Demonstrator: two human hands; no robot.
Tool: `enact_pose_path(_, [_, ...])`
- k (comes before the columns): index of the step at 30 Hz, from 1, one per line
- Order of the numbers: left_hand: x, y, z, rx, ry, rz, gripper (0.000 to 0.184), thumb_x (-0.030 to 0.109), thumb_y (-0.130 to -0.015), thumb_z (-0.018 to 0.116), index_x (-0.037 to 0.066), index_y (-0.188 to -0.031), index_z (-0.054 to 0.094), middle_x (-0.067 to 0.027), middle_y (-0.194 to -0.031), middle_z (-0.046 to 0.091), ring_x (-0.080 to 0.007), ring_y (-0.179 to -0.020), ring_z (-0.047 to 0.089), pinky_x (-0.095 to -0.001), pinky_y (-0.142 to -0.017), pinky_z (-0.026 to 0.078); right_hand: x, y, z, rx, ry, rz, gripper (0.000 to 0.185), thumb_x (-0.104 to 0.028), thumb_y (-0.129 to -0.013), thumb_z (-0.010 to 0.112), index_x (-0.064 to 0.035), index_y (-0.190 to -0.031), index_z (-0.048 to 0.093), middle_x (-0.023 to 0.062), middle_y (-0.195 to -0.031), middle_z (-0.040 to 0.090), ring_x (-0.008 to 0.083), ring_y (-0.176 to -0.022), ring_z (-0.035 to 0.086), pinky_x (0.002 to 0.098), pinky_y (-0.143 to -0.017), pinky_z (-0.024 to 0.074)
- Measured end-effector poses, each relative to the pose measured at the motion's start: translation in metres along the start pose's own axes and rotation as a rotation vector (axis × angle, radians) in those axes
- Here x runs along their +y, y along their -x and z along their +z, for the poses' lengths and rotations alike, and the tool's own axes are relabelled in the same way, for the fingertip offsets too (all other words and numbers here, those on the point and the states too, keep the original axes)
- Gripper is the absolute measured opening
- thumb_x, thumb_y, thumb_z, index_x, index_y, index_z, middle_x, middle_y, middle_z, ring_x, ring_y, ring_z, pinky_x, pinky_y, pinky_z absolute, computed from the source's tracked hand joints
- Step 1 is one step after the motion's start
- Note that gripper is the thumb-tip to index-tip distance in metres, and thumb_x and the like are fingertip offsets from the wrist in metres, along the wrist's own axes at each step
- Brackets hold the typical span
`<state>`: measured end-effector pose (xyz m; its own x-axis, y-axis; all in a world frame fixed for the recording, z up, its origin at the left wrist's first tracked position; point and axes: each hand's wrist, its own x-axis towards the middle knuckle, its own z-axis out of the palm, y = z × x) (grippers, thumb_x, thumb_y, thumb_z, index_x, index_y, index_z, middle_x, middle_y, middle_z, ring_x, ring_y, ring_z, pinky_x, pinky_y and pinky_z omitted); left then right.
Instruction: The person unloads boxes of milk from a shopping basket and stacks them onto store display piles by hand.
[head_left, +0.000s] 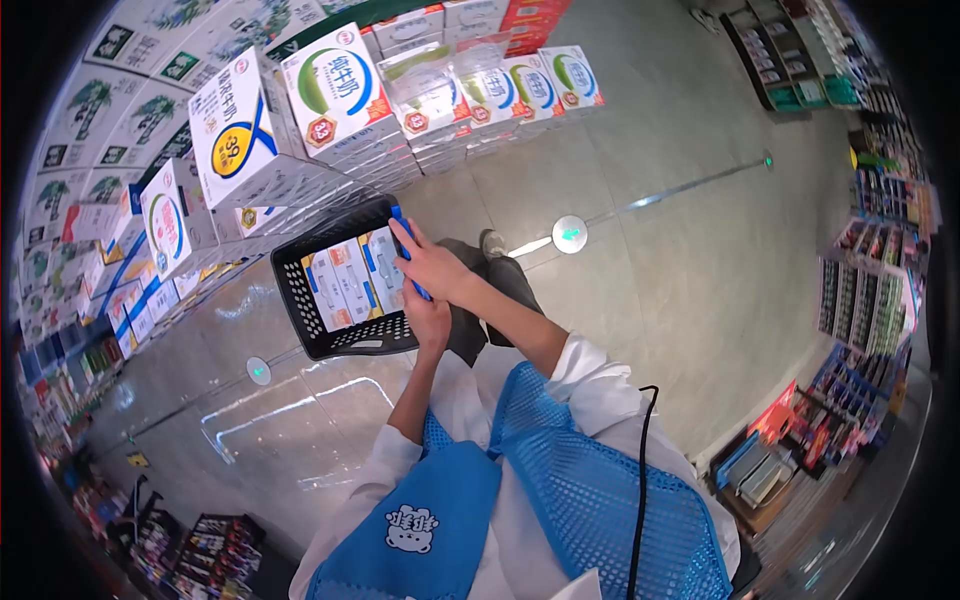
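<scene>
Grey floor [680,260] of a store aisle extends ahead and to the right of both hands, with one round floor marker [569,234] bearing a green arrow on the right-hand side. Stacked milk cartons [338,90] stand ahead and to the left of the hands; stocked shelving [865,290] lies well apart, to the far right. Governing relation: a black basket [294,305] is located immediately left of the hands, and a blue handle [397,213] runs along its side nearest them. Long axis of the handle: roughly fore-and-aft, its far end angled slightly left. Right hand [440,270]: closed on the far portion of the handle, fingers over the bar. Left hand [427,316]: apparently closed around the near portion, just behind the right hand and nearer the body; its finger closure is partly hidden. Whether the basket rests on the floor or hangs from the handle cannot be determined. Basket appearance: roughly rectangular, open at the top, with rows of perforations in the walls and rounded corners. Contents: white packages [345,278] set side by side, printed faces upward, marked with blue, yellow and orange areas; the lettering is too small to read. Person's clothing at the hands' near side: white sleeves [600,385] and a blue apron [440,500] carrying a white bear motif.
</scene>
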<state>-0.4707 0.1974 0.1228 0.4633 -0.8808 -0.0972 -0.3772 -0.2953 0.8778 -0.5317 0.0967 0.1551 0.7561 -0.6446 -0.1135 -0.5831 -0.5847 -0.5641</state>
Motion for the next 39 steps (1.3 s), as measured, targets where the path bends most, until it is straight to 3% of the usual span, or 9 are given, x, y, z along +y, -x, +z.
enact_pose_path(4, [0.012,-0.007,-0.017,0.058,-0.088,-0.153,0.037,0.015,-0.085,0.063,-0.001,-0.115,0.050,-0.0251,-0.089,0.065,-0.0401,-0.085,0.065,-0.0424,-0.071,0.050,-0.004,-0.021,0.019,0.058,0.025,-0.102,0.020,-0.008,-0.078,0.062,-0.0005,-0.096,0.065,0.0266,-0.149,0.017,0.0543,-0.131,0.027,0.0428,-0.094,0.0493])
enact_pose_path(8, [0.020,-0.017,-0.028,0.121,-0.129,-0.247,0.036,0.017,-0.083,0.064,0.000,-0.113,0.052,-0.0267,-0.092,0.065,-0.0414,-0.090,0.064,-0.0437,-0.072,0.049,-0.015,-0.038,0.012,-0.020,-0.042,-0.158,0.020,-0.008,-0.078,0.061,0.0020,-0.095,0.064,0.0300,-0.147,0.019,0.0572,-0.130,0.027,0.0448,-0.099,0.0455])
enact_pose_path(13, [0.007,-0.032,-0.052,0.146,-0.267,-0.400,0.040,0.017,-0.081,0.065,-0.001,-0.116,0.056,-0.0277,-0.094,0.065,-0.0434,-0.095,0.061,-0.0442,-0.074,0.050,-0.033,-0.061,0.034,0.085,-0.023,-0.221,0.029,-0.005,-0.071,0.065,0.0045,-0.098,0.060,0.0327,-0.146,0.016,0.0598,-0.129,0.026,0.0504,-0.105,0.0375])
enact_pose_path(15, [0.001,-0.034,-0.065,0.223,-0.212,-0.192,0.033,0.016,-0.080,0.066,-0.002,-0.107,0.058,-0.0276,-0.085,0.064,-0.0449,-0.085,0.062,-0.0462,-0.069,0.050,-0.044,-0.068,0.042,0.071,-0.037,-0.223,0.028,-0.005,-0.073,0.064,0.0051,-0.098,0.060,0.0326,-0.146,0.017,0.0595,-0.129,0.026,0.0507,-0.105,0.0376])
enact_pose_path(21, [-0.008,-0.039,-0.100,0.195,-0.237,-0.191,0.035,0.013,-0.079,0.066,-0.004,-0.109,0.057,-0.0285,-0.089,0.065,-0.0445,-0.089,0.062,-0.0453,-0.072,0.050,-0.076,-0.090,0.058,0.025,-0.071,-0.179,0.023,-0.006,-0.077,0.061,0.0081,-0.096,0.060,0.0319,-0.147,0.016,0.0584,-0.129,0.027,0.0498,-0.105,0.0380])
enact_pose_path(26, [-0.032,-0.047,-0.130,0.167,-0.250,-0.206,0.045,0.014,-0.081,0.064,0.000,-0.121,0.050,-0.0297,-0.092,0.064,-0.0475,-0.091,0.060,-0.0503,-0.072,0.049,-0.099,-0.110,0.074,-0.020,-0.115,-0.199,0.021,-0.005,-0.080,0.059,0.0069,-0.097,0.060,0.0327,-0.147,0.016,0.0592,-0.131,0.021,0.0452,-0.091,0.0514])
enact_pose_path(28, [-0.035,-0.050,-0.143,0.174,-0.245,-0.246,0.048,0.014,-0.081,0.065,0.000,-0.123,0.049,-0.0285,-0.095,0.064,-0.0470,-0.093,0.060,-0.0488,-0.075,0.049,-0.110,-0.119,0.079,-0.038,-0.138,-0.167,0.021,-0.005,-0.080,0.059,0.0067,-0.097,0.060,0.0323,-0.147,0.016,0.0585,-0.132,0.021,0.0453,-0.091,0.0513])
enact_pose_path(35, [-0.082,-0.058,-0.193,0.234,-0.192,0.028,0.047,0.015,-0.081,0.067,-0.001,-0.122,0.050,-0.0268,-0.104,0.064,-0.0417,-0.095,0.063,-0.0425,-0.079,0.049,-0.154,-0.148,0.115,0.048,-0.125,-0.177,0.015,-0.005,-0.079,0.059,0.0055,-0.089,0.062,0.0279,-0.149,0.019,0.0550,-0.132,0.025,0.0422,-0.091,0.0520])
enact_pose_path(39, [-0.086,-0.057,-0.223,0.168,-0.077,-0.142,0.045,0.019,-0.080,0.067,-0.003,-0.117,0.053,-0.0267,-0.098,0.064,-0.0401,-0.092,0.064,-0.0430,-0.075,0.048,-0.175,-0.160,0.138,0.091,-0.048,-0.186,0.011,-0.006,-0.079,0.059,0.0035,-0.083,0.064,0.0254,-0.149,0.021,0.0523,-0.133,0.027,0.0408,-0.088,0.0543])
